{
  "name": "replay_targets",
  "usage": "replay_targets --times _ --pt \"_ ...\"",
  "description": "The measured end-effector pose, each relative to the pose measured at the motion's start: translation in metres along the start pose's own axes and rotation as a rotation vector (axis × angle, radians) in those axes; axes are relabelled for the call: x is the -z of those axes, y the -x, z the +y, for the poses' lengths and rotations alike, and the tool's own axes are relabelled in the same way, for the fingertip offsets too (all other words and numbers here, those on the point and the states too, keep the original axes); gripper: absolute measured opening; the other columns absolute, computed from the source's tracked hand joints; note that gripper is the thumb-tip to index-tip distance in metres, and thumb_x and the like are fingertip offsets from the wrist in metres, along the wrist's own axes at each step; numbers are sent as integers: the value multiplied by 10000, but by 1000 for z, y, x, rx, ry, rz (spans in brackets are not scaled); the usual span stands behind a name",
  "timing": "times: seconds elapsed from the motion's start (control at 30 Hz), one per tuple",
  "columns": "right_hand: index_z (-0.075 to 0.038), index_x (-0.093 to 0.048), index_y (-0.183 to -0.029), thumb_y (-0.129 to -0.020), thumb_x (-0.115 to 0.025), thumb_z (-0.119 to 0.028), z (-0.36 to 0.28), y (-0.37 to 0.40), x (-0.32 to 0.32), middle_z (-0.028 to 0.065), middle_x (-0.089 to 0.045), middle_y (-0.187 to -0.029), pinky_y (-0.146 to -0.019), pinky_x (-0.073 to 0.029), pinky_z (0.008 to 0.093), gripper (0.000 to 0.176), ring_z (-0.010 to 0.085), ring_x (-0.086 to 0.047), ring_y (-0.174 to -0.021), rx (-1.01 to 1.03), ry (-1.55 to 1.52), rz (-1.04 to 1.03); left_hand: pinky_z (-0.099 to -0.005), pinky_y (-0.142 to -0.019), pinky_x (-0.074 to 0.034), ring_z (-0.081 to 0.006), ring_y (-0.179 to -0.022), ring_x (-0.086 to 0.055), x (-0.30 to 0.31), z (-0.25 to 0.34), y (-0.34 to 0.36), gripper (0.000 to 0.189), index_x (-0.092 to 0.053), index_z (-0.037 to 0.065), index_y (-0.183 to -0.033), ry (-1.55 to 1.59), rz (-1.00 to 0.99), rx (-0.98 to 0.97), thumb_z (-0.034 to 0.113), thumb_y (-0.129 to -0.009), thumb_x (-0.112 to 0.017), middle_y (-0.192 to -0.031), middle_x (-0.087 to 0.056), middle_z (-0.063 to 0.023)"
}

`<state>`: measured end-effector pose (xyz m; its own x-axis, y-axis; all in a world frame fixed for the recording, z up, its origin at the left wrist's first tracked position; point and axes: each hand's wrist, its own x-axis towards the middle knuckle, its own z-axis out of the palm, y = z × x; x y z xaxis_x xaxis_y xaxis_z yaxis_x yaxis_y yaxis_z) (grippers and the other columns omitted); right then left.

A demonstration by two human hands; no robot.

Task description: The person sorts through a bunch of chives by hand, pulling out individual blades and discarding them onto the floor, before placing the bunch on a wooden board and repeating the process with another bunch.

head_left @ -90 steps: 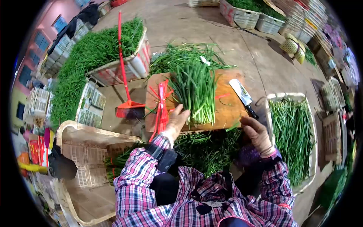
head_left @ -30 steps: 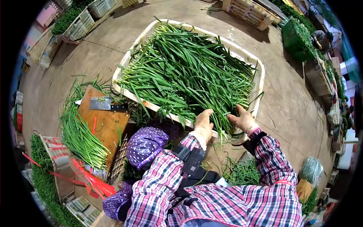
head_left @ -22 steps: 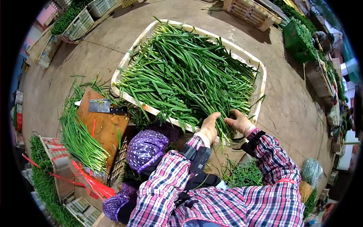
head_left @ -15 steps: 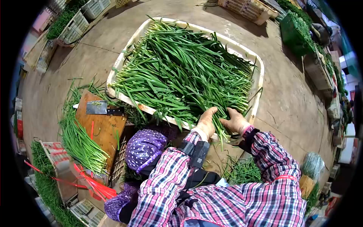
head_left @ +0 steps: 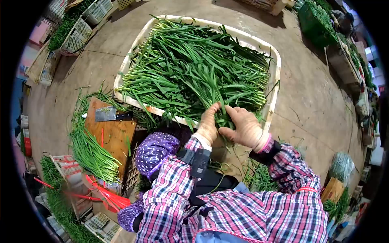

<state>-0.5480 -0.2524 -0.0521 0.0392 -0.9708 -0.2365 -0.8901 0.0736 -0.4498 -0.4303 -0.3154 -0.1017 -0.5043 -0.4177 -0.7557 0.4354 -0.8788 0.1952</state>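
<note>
A white plastic crate [head_left: 276,93] is heaped with long green garlic chives [head_left: 174,60]. At its near edge my left hand [head_left: 208,126] and my right hand [head_left: 244,128], both in pale gloves, close from either side round a bunch of garlic chives [head_left: 210,91]. The bunch's leaves fan out away from me over the heap. Its lower stalks are mostly hidden between the two hands.
Left of the crate, a wooden board [head_left: 117,139] carries a cleaver [head_left: 106,114] and a pile of chives [head_left: 91,152]. Red strips [head_left: 109,195] lie nearby. A green crate [head_left: 314,28] stands at the far right, with loose greens [head_left: 261,178] by my right arm.
Both hands have come closer together and gathered a bunch between them. The right hand has moved left and turned inward, and the bunch's leaves now stand out above the heap.
</note>
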Motion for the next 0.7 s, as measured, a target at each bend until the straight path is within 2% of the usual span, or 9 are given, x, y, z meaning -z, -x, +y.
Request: replay_targets --times 0.07,0.13,0.23,0.27,0.33,0.43,0.53,0.6,0.7 --pt "-10 -481 -1251 -786 -676 -366 15 5 4 199 -583 -1126 -878 -463 397 617 353 -565 -1041 129 -323 30 -408 -735 -511 -260 -783 -602 22 2 -14 269 -626 80 -949 144 -46 62 312 -813 -641 -911 -653 -84" --pt "-14 -451 -1327 -858 -654 -307 26 9 14 140 -563 -1249 -950 -436 307 589 215 -539 -1136 -53 -931 -114 -401 -777 -539 -264 -831 -641 25 9 4 315 -624 50 -1008 77 -175 -12 295 -812 -645 -948 -665 -103" --pt "-22 -470 -1315 -894 -616 -341 46 6 28 103 -573 -1223 -924 -448 297 548 178 -551 -1091 -104 -1057 60 -399 -777 -545 -257 -845 -646 27 10 25 351 -620 39 -1052 133 -282 -35 282 -802 -658 -985 -666 -114" --pt "-28 -472 -1316 -901 -605 -356 55 7 27 100 -575 -1216 -909 -453 293 545 169 -555 -1079 -146 -1093 77 -401 -761 -548 -253 -830 -648 31 13 25 349 -619 39 -1051 39 -180 -133 285 -806 -656 -969 -666 -108" --pt "-30 -477 -1311 -908 -585 -391 69 5 12 91 -582 -1209 -858 -471 289 550 159 -562 -1059 -211 -1175 61 -396 -745 -553 -246 -808 -652 41 11 25 332 -616 39 -1054 125 -307 -86 276 -823 -641 -946 -667 -101" --pt "-27 -422 -1342 -895 -530 -516 62 6 -1 142 -537 -1255 -943 -438 372 671 233 -554 -1088 -204 -1111 -92 -395 -738 -557 -241 -803 -655 43 14 30 336 -605 20 -1059 109 -402 -78 279 -846 -621 -938 -668 -97" --pt "16 -399 -1350 -863 -602 -495 58 3 -18 130 -587 -1158 -857 -466 303 735 172 -568 -1006 -102 -1252 -140 -379 -754 -561 -235 -834 -657 28 12 54 422 -584 7 -1118 22 -419 -58 306 -826 -646 -992 -664 -105" --pt "10 -318 -1402 -829 -620 -536 46 4 -11 97 -565 -1165 -872 -437 289 847 159 -537 -1005 -97 -1343 -274 -355 -753 -562 -219 -836 -656 38 8 44 420 -582 8 -1123 -137 -410 -163 284 -817 -659 -1012 -660 -102" --pt "-11 -348 -1394 -830 -642 -479 35 0 -3 65 -541 -1202 -907 -401 292 790 144 -505 -1030 -33 -1294 -174 -321 -689 -554 -170 -806 -649 34 1 40 322 -594 33 -1116 -384 -360 -298 164 -827 -647 -949 -652 -51"
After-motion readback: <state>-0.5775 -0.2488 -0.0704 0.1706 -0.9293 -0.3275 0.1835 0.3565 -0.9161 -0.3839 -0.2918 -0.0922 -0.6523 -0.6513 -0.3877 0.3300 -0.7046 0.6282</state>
